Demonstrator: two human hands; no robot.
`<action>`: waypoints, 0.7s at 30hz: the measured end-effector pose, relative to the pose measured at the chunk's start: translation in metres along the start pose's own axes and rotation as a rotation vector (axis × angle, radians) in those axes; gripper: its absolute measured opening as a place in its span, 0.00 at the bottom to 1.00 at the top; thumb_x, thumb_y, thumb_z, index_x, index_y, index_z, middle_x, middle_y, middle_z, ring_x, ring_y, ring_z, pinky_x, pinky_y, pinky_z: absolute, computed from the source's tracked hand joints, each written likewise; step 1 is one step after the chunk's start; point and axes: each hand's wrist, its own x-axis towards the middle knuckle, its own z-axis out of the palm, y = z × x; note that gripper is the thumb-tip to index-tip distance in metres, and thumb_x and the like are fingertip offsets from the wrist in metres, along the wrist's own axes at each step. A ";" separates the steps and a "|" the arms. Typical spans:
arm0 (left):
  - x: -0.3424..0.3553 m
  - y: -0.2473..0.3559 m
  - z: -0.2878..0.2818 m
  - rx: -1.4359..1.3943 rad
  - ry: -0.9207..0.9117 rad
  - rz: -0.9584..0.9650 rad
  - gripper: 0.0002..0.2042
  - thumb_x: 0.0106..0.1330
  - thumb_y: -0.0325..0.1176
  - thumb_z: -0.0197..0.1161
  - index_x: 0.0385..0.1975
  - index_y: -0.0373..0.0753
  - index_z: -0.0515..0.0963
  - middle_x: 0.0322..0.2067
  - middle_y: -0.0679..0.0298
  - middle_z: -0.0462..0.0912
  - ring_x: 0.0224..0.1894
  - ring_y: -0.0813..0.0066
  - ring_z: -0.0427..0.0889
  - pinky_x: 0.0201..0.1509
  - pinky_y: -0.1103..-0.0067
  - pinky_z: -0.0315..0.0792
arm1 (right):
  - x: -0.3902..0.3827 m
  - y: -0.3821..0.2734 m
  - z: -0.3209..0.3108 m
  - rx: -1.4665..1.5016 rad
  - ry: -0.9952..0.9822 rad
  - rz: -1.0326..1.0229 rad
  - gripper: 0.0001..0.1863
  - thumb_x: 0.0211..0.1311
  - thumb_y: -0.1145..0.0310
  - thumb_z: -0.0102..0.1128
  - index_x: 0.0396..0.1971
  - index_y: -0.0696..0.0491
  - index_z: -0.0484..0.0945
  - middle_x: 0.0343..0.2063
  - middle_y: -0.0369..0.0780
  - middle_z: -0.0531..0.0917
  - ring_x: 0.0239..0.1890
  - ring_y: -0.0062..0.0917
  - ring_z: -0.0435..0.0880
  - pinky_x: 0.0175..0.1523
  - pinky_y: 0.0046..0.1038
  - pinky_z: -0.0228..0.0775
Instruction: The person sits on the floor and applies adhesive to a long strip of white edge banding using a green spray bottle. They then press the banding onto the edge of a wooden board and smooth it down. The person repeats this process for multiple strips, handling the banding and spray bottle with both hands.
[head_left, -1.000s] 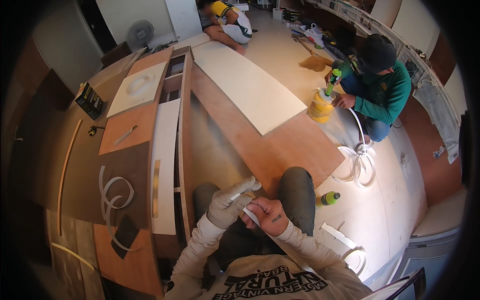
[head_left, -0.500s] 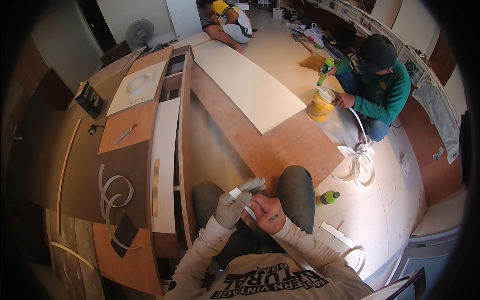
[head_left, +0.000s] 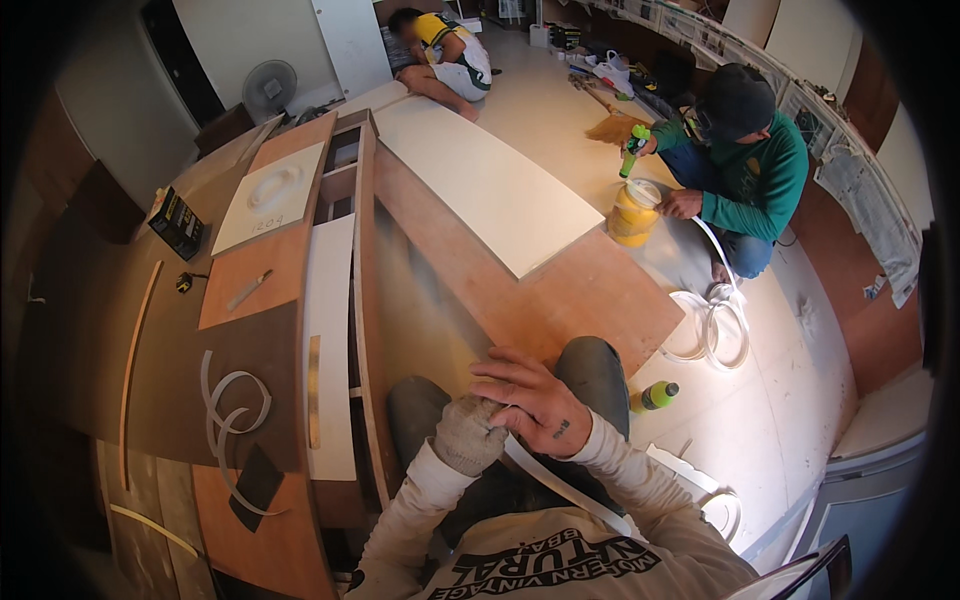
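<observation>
Since the earlier frames, the right hand has been opened out and laid across the left; the white end poking out of the glove is now covered. Counted: two own hands, one white strip between them, two co-workers, one green bottle, one yellow container.

Right hand: fingers extended and slightly spread, palm turned down, nothing seen to be gripped; the left hand is touched at the fingers. Left hand (gloved, in grey): curled; how tightly, and whether the strip's end is pinched inside, cannot be told. The strip is seen emerging beneath the hands and trailing over the lap, down to the right.

On the brown board surface at left are counted one cutter, one tape measure, one black tin, one looped white strip (partly over a black sheet). One green tool is held by the nearer co-worker.
</observation>
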 end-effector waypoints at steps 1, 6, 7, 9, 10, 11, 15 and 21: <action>-0.001 -0.001 0.000 -0.036 0.012 -0.004 0.14 0.59 0.28 0.58 0.46 0.37 0.76 0.40 0.54 0.81 0.43 0.54 0.81 0.43 0.68 0.75 | 0.002 -0.002 -0.001 0.006 -0.002 -0.030 0.21 0.59 0.64 0.62 0.51 0.56 0.77 0.56 0.45 0.75 0.63 0.46 0.66 0.64 0.44 0.58; -0.004 -0.004 0.004 -0.438 0.045 -0.175 0.13 0.61 0.32 0.60 0.45 0.38 0.77 0.39 0.56 0.82 0.41 0.56 0.82 0.41 0.70 0.75 | 0.001 -0.003 0.007 -0.041 0.069 -0.190 0.17 0.55 0.69 0.64 0.46 0.55 0.79 0.51 0.40 0.80 0.62 0.47 0.68 0.61 0.49 0.59; -0.001 -0.003 0.001 -0.461 0.016 -0.174 0.13 0.61 0.32 0.60 0.45 0.38 0.77 0.39 0.57 0.82 0.41 0.59 0.82 0.42 0.71 0.75 | -0.001 -0.001 0.009 -0.020 0.108 -0.210 0.16 0.54 0.69 0.65 0.45 0.55 0.79 0.50 0.39 0.81 0.62 0.47 0.68 0.61 0.49 0.59; 0.004 0.002 -0.010 -0.497 -0.033 -0.191 0.12 0.63 0.33 0.60 0.45 0.38 0.77 0.39 0.58 0.83 0.42 0.63 0.83 0.43 0.74 0.75 | 0.000 -0.001 0.011 0.007 0.120 -0.200 0.15 0.51 0.74 0.65 0.41 0.56 0.79 0.47 0.39 0.82 0.61 0.47 0.68 0.61 0.51 0.58; 0.006 0.001 -0.006 -0.512 -0.013 -0.217 0.11 0.63 0.31 0.59 0.44 0.38 0.78 0.38 0.59 0.83 0.41 0.65 0.83 0.43 0.74 0.75 | 0.000 0.000 0.011 0.020 0.126 -0.194 0.15 0.50 0.76 0.66 0.40 0.56 0.79 0.46 0.38 0.82 0.61 0.47 0.68 0.61 0.52 0.57; 0.007 -0.001 0.001 -0.526 0.012 -0.244 0.10 0.63 0.30 0.58 0.43 0.38 0.79 0.38 0.60 0.83 0.41 0.67 0.83 0.42 0.75 0.75 | 0.001 -0.002 0.011 0.060 0.134 -0.208 0.13 0.51 0.76 0.65 0.39 0.57 0.78 0.45 0.40 0.83 0.60 0.47 0.70 0.61 0.52 0.58; 0.014 -0.027 0.002 -1.063 0.018 -0.351 0.11 0.65 0.23 0.54 0.44 0.36 0.80 0.39 0.61 0.83 0.42 0.72 0.82 0.45 0.77 0.75 | -0.002 -0.017 0.008 0.249 0.154 -0.211 0.10 0.54 0.77 0.63 0.36 0.62 0.77 0.42 0.46 0.83 0.53 0.48 0.77 0.58 0.52 0.64; 0.014 -0.073 0.014 -1.307 0.197 -0.438 0.13 0.68 0.29 0.56 0.49 0.30 0.74 0.46 0.50 0.80 0.49 0.59 0.81 0.55 0.67 0.76 | -0.001 -0.054 -0.024 0.464 0.237 -0.228 0.05 0.64 0.77 0.55 0.36 0.63 0.75 0.38 0.52 0.83 0.43 0.45 0.83 0.52 0.52 0.72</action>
